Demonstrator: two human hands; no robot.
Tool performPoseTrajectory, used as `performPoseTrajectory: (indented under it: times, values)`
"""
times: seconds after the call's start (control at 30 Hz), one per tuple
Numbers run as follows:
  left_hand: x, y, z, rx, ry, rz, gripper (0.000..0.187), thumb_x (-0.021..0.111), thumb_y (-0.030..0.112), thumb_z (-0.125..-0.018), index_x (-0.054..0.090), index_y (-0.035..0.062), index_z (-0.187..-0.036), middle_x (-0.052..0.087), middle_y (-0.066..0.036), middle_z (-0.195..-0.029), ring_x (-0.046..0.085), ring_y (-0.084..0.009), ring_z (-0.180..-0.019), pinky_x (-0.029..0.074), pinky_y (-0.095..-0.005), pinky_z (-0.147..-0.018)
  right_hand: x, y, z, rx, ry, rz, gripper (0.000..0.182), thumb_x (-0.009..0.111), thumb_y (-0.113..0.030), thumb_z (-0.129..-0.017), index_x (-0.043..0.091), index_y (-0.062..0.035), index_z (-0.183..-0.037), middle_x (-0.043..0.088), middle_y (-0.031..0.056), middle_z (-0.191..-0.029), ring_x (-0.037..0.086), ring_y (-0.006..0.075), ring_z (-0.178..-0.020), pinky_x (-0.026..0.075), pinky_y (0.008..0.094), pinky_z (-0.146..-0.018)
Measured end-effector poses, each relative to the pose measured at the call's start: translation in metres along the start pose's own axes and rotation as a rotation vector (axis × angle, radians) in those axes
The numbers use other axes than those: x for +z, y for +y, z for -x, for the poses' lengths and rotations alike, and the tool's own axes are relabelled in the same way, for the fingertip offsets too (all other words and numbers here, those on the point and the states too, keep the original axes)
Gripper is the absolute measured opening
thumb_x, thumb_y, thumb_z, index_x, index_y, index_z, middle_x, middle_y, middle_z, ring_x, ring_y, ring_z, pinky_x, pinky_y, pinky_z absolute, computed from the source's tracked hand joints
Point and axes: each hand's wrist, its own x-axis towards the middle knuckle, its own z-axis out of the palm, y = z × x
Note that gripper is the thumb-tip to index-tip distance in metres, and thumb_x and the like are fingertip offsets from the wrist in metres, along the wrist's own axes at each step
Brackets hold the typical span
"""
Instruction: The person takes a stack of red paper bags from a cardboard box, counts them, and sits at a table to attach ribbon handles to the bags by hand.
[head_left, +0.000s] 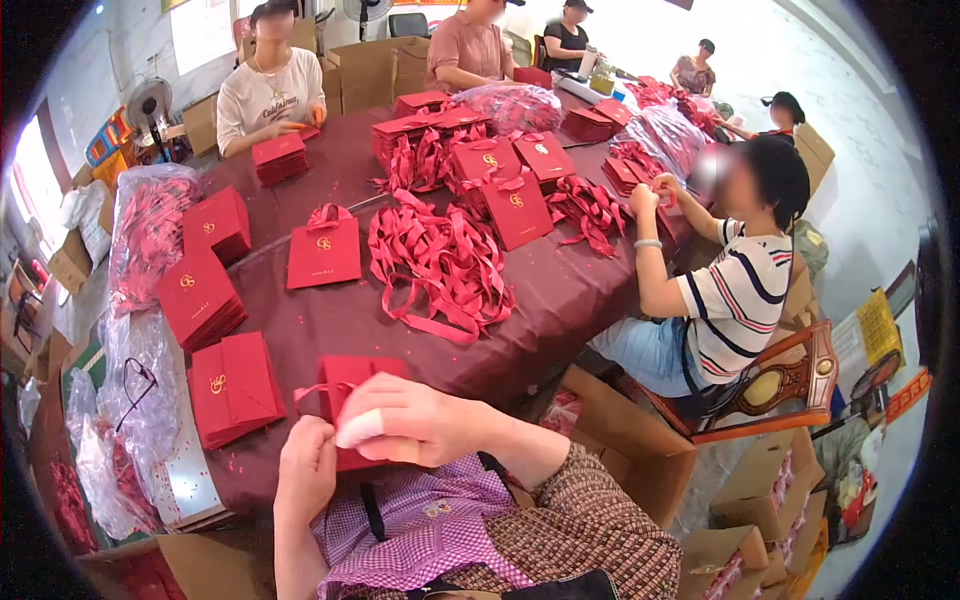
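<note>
A red gift bag (362,368) lies at the table edge right in front of me, partly covered by my hands. A thin red ribbon (318,388) loops out at its left side. My left hand (308,462) is closed in a pinch at the bag's lower left edge. Over the bag's front curls my right hand (412,420), closed, with white tape around a finger; its fingertips meet those of the left. Whether either also pinches the ribbon is hidden. Just left sits a stack of red bags (235,390) with gold print.
A heap of red ribbons (440,265) lies mid-table, near a bag with its handle (325,250). More bag stacks (203,300) line the left, beside plastic-wrapped bundles (150,235). A co-worker in a striped top (735,285) sits right; others sit farther back. A cardboard box (625,440) stands below right.
</note>
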Motion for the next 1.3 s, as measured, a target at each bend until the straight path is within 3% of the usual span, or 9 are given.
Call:
performPoseTrajectory:
  times: [0.17, 0.53, 0.6, 0.7, 0.77, 0.83, 0.9, 1.13, 1.3]
  values:
    - [-0.003, 0.013, -0.007, 0.023, 0.01, 0.004, 0.011, 0.053, -0.006, -0.08, 0.056, -0.0036, -0.09, 0.055, -0.019, -0.086, 0.057, -0.0366, -0.08, 0.046, -0.0411, -0.071, 0.011, 0.037, -0.013, -0.05, -0.172, 0.44, 0.026, 0.063, -0.02, -0.085, 0.059, -0.0057, -0.106, 0.06, 0.0106, -0.1, 0.054, 0.0266, -0.104, 0.035, 0.0433, -0.1]
    - [-0.02, -0.01, 0.009, -0.081, -0.001, 0.123, 0.003, 0.052, -0.005, -0.083, 0.055, -0.003, -0.082, 0.053, -0.011, -0.074, 0.055, -0.021, -0.065, 0.043, -0.0304, -0.058, 0.025, 0.058, -0.015, 0.009, -0.454, 0.18, 0.014, 0.059, -0.024, -0.084, 0.059, -0.0115, -0.079, 0.057, 0.0013, -0.076, 0.055, 0.0208, -0.081, 0.037, 0.0368, -0.086]
    - [-0.034, -0.023, 0.017, -0.437, 0.06, 0.385, 0.01, 0.05, 0.002, -0.091, 0.057, 0.0029, -0.083, 0.05, 0.002, -0.071, 0.048, -0.0044, -0.059, 0.039, -0.02, -0.051, 0.03, 0.05, -0.014, -0.068, -0.452, 0.109, 0.008, 0.061, -0.02, -0.081, 0.058, -0.0134, -0.078, 0.058, -0.0001, -0.075, 0.056, 0.0199, -0.079, 0.037, 0.037, -0.087]
    - [-0.061, -0.044, 0.021, -0.468, 0.273, 0.728, 0.01, 0.048, 0.005, -0.093, 0.057, 0.0032, -0.089, 0.057, -0.003, -0.077, 0.051, -0.0082, -0.056, 0.041, -0.0206, -0.048, 0.032, 0.039, -0.013, -0.068, -0.488, 0.008, 0.004, 0.06, -0.019, -0.079, 0.058, -0.0157, -0.079, 0.059, -0.0022, -0.078, 0.056, 0.0175, -0.082, 0.036, 0.0379, -0.087]
    - [-0.063, -0.046, 0.018, -0.411, 0.376, 0.757, 0.009, 0.048, 0.003, -0.093, 0.056, 0.0013, -0.09, 0.054, -0.002, -0.078, 0.05, -0.0061, -0.059, 0.04, -0.0202, -0.051, 0.023, 0.039, -0.024, -0.064, -0.415, 0.191, 0.009, 0.061, -0.021, -0.075, 0.058, -0.0134, -0.071, 0.059, 0.0019, -0.071, 0.058, 0.0214, -0.075, 0.042, 0.0389, -0.076]
    - [-0.062, -0.05, 0.012, -0.38, 0.454, 0.59, 0.013, 0.049, 0.004, -0.094, 0.057, 0.0003, -0.104, 0.056, -0.004, -0.088, 0.053, -0.0075, -0.069, 0.045, -0.0212, -0.061, 0.013, 0.059, -0.041, -0.063, -0.377, 0.177, 0.023, 0.061, -0.024, -0.067, 0.053, -0.0049, -0.058, 0.052, 0.016, -0.059, 0.054, 0.036, -0.058, 0.041, 0.0422, -0.05]
    - [-0.052, -0.037, 0.001, -0.259, 0.663, 0.344, 0.024, 0.05, 0.006, -0.094, 0.054, 0.0002, -0.118, 0.058, -0.005, -0.1, 0.056, -0.0101, -0.082, 0.048, -0.0237, -0.075, -0.003, 0.063, -0.048, 0.199, -0.259, 0.11, 0.022, 0.06, -0.02, -0.077, 0.056, 0.0, -0.068, 0.052, 0.0211, -0.066, 0.056, 0.0385, -0.064, 0.044, 0.0426, -0.055]
    - [-0.014, -0.028, 0.003, -0.315, 0.088, 0.636, 0.04, 0.059, 0.005, -0.088, 0.049, -0.0063, -0.125, 0.06, -0.008, -0.115, 0.056, -0.012, -0.103, 0.046, -0.0279, -0.09, 0.005, 0.085, -0.049, 0.345, -0.139, 0.064, 0.005, 0.061, -0.006, -0.086, 0.061, -0.0012, -0.085, 0.065, 0.01, -0.081, 0.062, 0.0242, -0.079, 0.049, 0.0326, -0.07]
    - [-0.001, -0.04, -0.003, -0.415, 0.292, 1.044, 0.029, 0.051, 0.003, -0.093, 0.052, -0.006, -0.12, 0.063, -0.009, -0.111, 0.059, -0.0132, -0.103, 0.046, -0.0288, -0.092, 0.015, 0.087, -0.034, 0.179, 0.095, 0.417, 0.036, 0.069, -0.021, -0.081, 0.059, -0.0062, -0.112, 0.061, 0.0135, -0.112, 0.056, 0.0328, -0.107, 0.041, 0.0412, -0.092]
